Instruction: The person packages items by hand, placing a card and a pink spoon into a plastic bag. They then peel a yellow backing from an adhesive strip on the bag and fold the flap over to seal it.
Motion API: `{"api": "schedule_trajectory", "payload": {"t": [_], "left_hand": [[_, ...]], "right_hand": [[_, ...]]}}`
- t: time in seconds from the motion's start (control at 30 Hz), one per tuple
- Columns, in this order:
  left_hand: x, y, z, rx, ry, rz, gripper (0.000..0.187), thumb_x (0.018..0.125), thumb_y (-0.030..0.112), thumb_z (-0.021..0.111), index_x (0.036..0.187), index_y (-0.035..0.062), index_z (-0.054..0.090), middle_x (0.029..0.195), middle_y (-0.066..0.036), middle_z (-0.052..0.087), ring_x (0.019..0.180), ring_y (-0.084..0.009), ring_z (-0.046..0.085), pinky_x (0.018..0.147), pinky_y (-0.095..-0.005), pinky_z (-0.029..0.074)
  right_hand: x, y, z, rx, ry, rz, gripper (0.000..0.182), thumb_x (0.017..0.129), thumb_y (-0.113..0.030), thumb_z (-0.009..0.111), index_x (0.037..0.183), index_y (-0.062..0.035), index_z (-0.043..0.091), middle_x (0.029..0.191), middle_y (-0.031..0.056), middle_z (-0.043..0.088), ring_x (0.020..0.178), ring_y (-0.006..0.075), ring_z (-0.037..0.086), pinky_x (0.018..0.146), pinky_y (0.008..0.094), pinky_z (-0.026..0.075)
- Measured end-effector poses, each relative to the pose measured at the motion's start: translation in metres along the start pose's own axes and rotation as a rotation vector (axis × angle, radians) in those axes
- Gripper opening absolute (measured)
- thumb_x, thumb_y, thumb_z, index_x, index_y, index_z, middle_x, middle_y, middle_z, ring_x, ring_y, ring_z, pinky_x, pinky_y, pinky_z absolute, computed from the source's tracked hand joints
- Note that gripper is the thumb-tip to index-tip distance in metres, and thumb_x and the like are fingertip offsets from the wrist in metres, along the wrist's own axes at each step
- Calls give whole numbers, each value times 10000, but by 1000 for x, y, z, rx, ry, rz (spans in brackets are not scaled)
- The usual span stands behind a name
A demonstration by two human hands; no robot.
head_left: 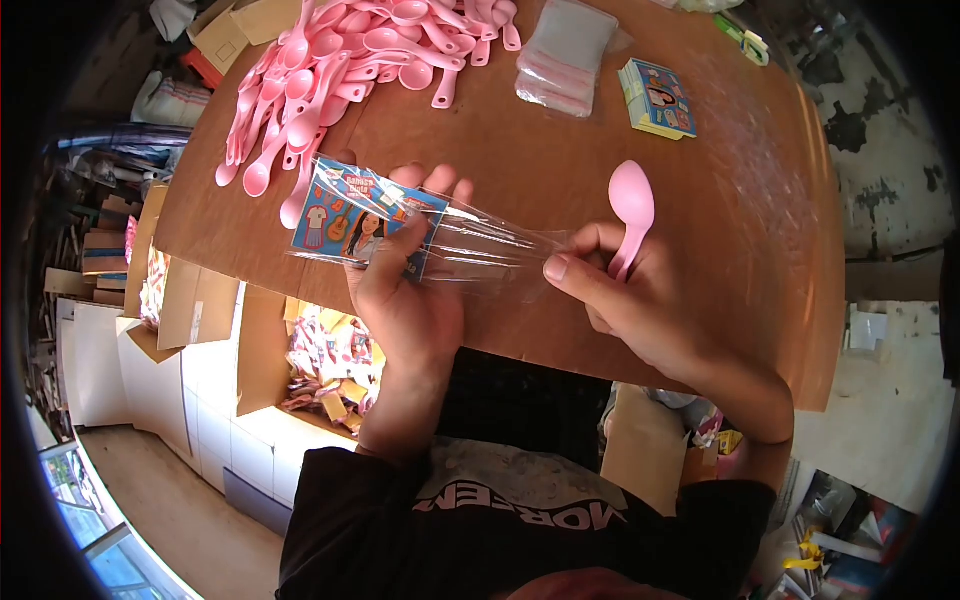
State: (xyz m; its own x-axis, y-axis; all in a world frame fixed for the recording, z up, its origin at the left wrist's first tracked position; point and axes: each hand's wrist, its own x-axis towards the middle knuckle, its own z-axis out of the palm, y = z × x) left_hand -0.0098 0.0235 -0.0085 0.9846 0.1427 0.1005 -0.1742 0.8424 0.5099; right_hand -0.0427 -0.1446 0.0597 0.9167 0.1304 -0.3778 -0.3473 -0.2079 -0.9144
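My left hand (405, 290) is closed on a blue printed card (335, 222) in a clear plastic bag (490, 245); the thumb presses on the card's front. Stretched to the right, the bag reaches my right hand (640, 290), whose thumb and forefinger pinch its edge. A pink plastic spoon (632, 200) also sits in my right hand, bowl up, its handle end hidden by the fingers. Beyond my left hand lies a heap of pink spoons (330, 85).
On the brown wooden table (560, 320), a stack of clear bags (565, 55) and a stack of printed cards (658, 98) lie at the far side. A cardboard box (262, 350) of packed items stands below the near left edge. Green-handled scissors (742, 40) lie at the far right.
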Motion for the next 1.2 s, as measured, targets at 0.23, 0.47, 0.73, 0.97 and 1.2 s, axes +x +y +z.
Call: {"api": "schedule_trajectory", "payload": {"t": [0.23,0.47,0.73,0.97,1.2], "left_hand": [[6,10,-1,-176,157,-53,354,869,44,471,1214,-18,425,1108,-164,555,1077,-322,554,987,-509,419],[13,11,-5,-209,148,-37,371,888,50,473,1229,-71,392,1158,-184,539,1136,-324,518,1054,-511,356],[6,0,5,-75,108,-66,404,884,113,490,1247,-38,398,1161,-186,533,1120,-335,534,1000,-520,402],[3,-2,2,-73,9,-112,438,879,95,471,1287,-14,355,1223,-208,510,1167,-376,498,1017,-540,371],[5,-5,3,-50,24,-64,448,870,77,475,1296,9,353,1224,-209,515,1167,-365,503,1006,-538,381]], "right_hand": [[4,27,-26,13,54,-178,174,925,-101,492,1072,-14,524,783,-10,499,633,44,472,557,203,396],[-10,24,-38,-67,-197,7,256,898,-3,493,1146,50,532,954,71,574,707,105,590,651,246,503],[-3,17,-23,-63,-248,-40,365,877,-17,533,1237,0,477,954,54,598,720,87,569,654,221,487],[10,21,-23,112,-211,-145,615,865,-58,623,1375,-38,280,1013,132,643,819,124,620,733,246,518],[18,24,-23,160,-250,-127,672,896,-68,560,1429,-16,154,1102,204,611,912,211,645,777,313,534]]}}
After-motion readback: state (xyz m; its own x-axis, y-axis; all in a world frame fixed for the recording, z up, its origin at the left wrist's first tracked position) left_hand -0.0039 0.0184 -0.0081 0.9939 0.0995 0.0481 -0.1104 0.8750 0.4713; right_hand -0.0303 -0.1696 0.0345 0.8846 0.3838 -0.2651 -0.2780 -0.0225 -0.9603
